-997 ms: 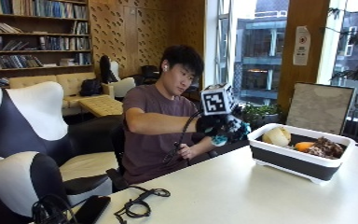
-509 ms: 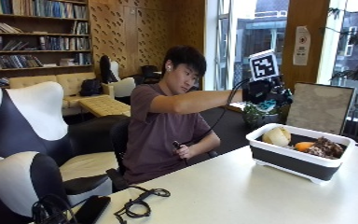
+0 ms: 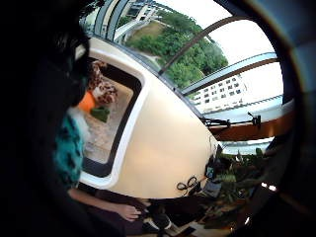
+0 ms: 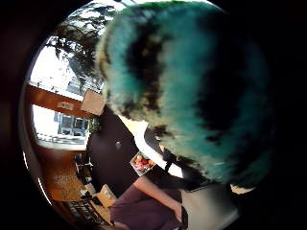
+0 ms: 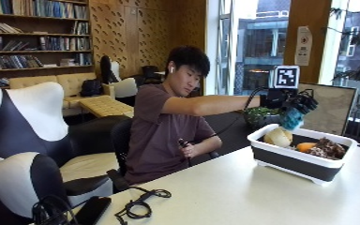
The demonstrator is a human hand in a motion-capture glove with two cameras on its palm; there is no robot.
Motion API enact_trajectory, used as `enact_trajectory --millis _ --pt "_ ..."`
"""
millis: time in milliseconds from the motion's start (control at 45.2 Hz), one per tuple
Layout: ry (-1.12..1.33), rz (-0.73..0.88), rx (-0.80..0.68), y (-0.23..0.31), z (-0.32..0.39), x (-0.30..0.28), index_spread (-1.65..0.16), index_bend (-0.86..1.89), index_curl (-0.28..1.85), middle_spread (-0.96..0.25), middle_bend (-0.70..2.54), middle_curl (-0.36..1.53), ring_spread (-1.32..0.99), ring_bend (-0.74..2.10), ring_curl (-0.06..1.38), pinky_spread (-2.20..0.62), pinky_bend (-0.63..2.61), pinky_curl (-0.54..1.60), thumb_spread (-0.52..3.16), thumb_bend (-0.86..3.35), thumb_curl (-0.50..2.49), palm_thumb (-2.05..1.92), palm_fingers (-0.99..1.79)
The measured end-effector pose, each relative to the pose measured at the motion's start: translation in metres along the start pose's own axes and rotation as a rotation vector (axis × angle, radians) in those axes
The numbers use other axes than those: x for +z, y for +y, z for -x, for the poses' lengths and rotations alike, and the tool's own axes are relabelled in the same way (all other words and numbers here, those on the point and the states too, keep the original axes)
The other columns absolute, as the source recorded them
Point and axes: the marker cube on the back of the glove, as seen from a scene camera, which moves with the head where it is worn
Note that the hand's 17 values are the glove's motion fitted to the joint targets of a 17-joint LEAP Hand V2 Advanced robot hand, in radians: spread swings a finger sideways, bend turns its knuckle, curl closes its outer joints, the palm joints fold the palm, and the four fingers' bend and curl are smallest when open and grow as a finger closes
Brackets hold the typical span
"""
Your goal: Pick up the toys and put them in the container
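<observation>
Arm swung from chest height out over the container in one second. Your right hand gripped the teal plush toy, hanging above the container's 9 o'clock end; other toys lay inside. Release looked next.

White surface. Container, white rim, dark walls, sits far right on surface. Black cable coil and dark flat device lie near left edge, well apart from container.
</observation>
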Motion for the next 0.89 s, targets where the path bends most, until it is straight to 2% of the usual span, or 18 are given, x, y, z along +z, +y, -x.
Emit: enact_trajectory --millis 22,44,66,89,111,244,288,399,487,554,642,709,753,886 --pt "-0.002 0.021 0.017 0.0 0.002 0.001 -0.28 0.34 0.77 -0.21 1.05 0.8 -0.33 1.25 0.63 -0.34 1.07 0.52 0.98 -0.09 0.73 0.33 0.43" --pt "-0.004 0.033 0.031 0.0 0.003 0.002 -0.27 0.29 0.76 -0.21 0.8 0.74 -0.3 1.11 0.62 -0.28 1.13 0.55 1.0 -0.13 0.69 0.23 -0.14" --pt "0.002 0.039 0.041 0.0 0.003 0.003 -0.25 0.28 0.78 -0.19 0.7 0.72 -0.27 1.07 0.64 -0.24 1.18 0.59 1.03 -0.11 0.67 0.2 -0.33" --pt "0.014 0.04 0.043 0.0 0.002 0.004 -0.25 0.25 0.76 -0.19 0.66 0.7 -0.26 1.03 0.63 -0.22 1.18 0.58 1.05 -0.09 0.65 0.18 -0.3" --pt "0.024 0.038 0.028 0.001 0.0 0.005 -0.24 0.19 0.71 -0.16 0.55 0.65 -0.22 0.91 0.58 -0.18 1.19 0.55 1.07 -0.1 0.63 0.13 -0.44" --pt "-0.051 0.029 -0.216 0.014 -0.005 0.001 -0.22 0.1 0.54 -0.09 0.31 0.53 -0.15 0.65 0.42 -0.07 1.1 0.46 1.15 -0.05 0.55 0.02 -0.32" --pt "-0.05 0.028 -0.206 0.016 -0.008 0.0 -0.21 0.1 0.52 -0.08 0.27 0.51 -0.13 0.61 0.39 -0.05 1.06 0.44 1.17 -0.04 0.52 0.0 -0.28" --pt "0.032 0.015 -0.056 0.011 -0.023 0.003 -0.2 0.11 0.47 -0.06 0.21 0.48 -0.1 0.54 0.36 -0.01 0.98 0.41 1.2 -0.03 0.48 -0.02 -0.22" --pt "0.036 0.001 -0.088 0.014 -0.031 0.004 -0.19 0.11 0.44 -0.04 0.18 0.47 -0.08 0.51 0.35 0.01 0.94 0.39 1.22 -0.03 0.45 -0.02 -0.18" --pt "-0.016 0.0 -0.046 0.014 -0.026 0.003 -0.19 0.12 0.43 -0.04 0.17 0.46 -0.08 0.49 0.34 0.01 0.91 0.37 1.22 -0.03 0.43 -0.02 -0.16" --pt "-0.039 0.01 -0.141 0.019 -0.02 0.005 -0.19 0.14 0.41 -0.04 0.16 0.44 -0.07 0.47 0.34 0.02 0.88 0.36 1.23 -0.03 0.41 -0.02 -0.13" --pt "0.049 0.01 -0.1 0.017 -0.03 0.012 -0.19 0.14 0.4 -0.03 0.16 0.43 -0.07 0.47 0.34 0.03 0.87 0.36 1.24 -0.03 0.4 -0.02 -0.12" --pt "0.023 0.012 -0.073 0.017 -0.03 0.013 -0.19 0.14 0.4 -0.03 0.16 0.42 -0.07 0.46 0.33 0.03 0.87 0.36 1.24 -0.03 0.39 -0.02 -0.11" --pt "-0.007 0.009 -0.202 0.023 -0.036 0.015 -0.19 0.15 0.39 -0.03 0.16 0.4 -0.07 0.46 0.33 0.03 0.85 0.35 1.25 -0.03 0.37 -0.02 -0.1"
